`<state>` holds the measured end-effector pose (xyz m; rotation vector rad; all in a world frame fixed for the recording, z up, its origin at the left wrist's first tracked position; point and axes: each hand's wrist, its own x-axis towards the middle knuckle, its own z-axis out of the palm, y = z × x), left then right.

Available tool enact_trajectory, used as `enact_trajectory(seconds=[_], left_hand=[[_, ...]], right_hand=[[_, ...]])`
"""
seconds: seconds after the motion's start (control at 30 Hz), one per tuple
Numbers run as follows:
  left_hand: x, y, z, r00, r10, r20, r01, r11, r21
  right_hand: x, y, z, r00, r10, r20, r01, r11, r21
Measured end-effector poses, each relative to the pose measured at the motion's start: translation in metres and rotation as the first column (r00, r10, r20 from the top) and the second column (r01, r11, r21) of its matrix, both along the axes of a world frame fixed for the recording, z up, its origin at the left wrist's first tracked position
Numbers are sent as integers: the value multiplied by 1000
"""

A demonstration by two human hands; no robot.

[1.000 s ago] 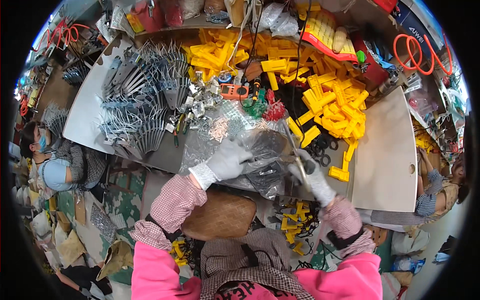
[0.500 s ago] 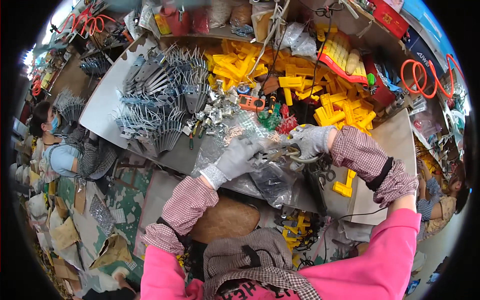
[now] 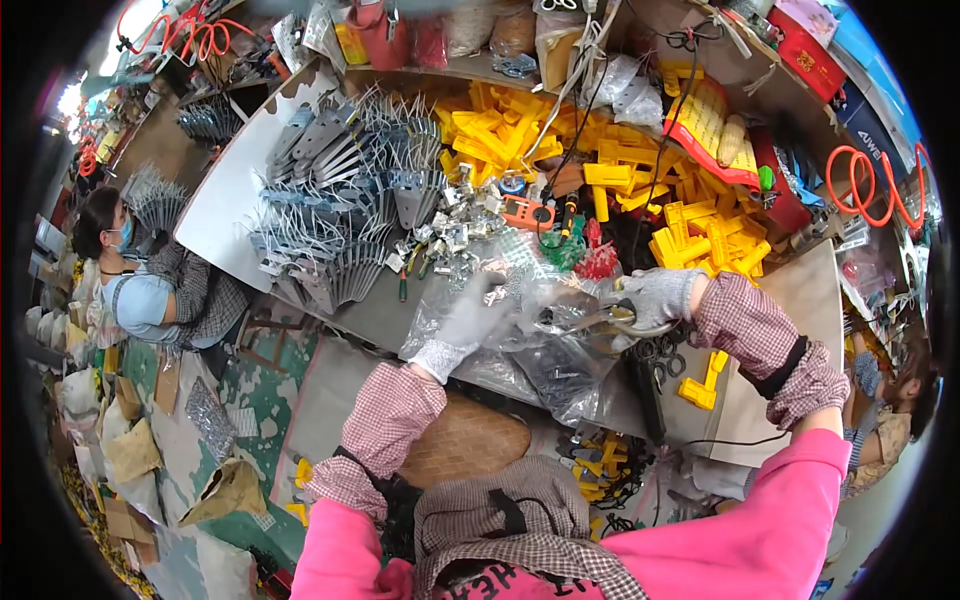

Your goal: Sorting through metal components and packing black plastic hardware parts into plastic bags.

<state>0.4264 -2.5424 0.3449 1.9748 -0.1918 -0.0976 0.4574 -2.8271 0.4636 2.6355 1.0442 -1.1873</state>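
My right hand (image 3: 655, 300), in a grey-white knit glove, grips a pair of scissors (image 3: 622, 317) by the handles. The blades point left over the clear plastic bags (image 3: 575, 365) lying at the table's near edge. My left hand (image 3: 478, 318), in a pale grey glove, is over the left part of the plastic; motion smears its fingers, so what they hold does not show. Small metal parts (image 3: 462, 225) lie just beyond it. Green pieces (image 3: 563, 252) and red pieces (image 3: 598, 262) sit beyond the plastic, between my two hands.
Bundled grey metal plates with white wires (image 3: 335, 215) cover the table's left side. Yellow plastic parts (image 3: 690, 200) are heaped at the back right. An orange meter (image 3: 527, 213) lies mid-table. Black rings (image 3: 657, 355) lie below my right wrist. A co-worker (image 3: 150, 290) sits at the left.
My right hand has moved right with the scissors, away from my left hand, which is now blurred by motion. The whole view has shifted slightly.
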Motion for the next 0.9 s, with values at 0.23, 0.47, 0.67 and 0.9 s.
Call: enact_trajectory(seconds=[0.23, 0.47, 0.67, 0.9], left_hand=[[34, -42, -16, 929, -199, -312, 308, 883, 354], [50, -28, 9, 957, -111, -266, 175, 957, 231], [41, 10, -16, 1000, -22, 3, 22, 988, -154], [-58, 67, -111, 940, 185, -286, -207, 977, -45]], right_hand=[[16, 8, -80, 998, 66, 7, -66, 995, 72], [21, 37, -18, 985, -81, -154, 87, 996, 33], [20, 47, -43, 997, 66, -48, -49, 953, 298], [47, 71, -80, 989, 122, -83, -113, 987, 111]])
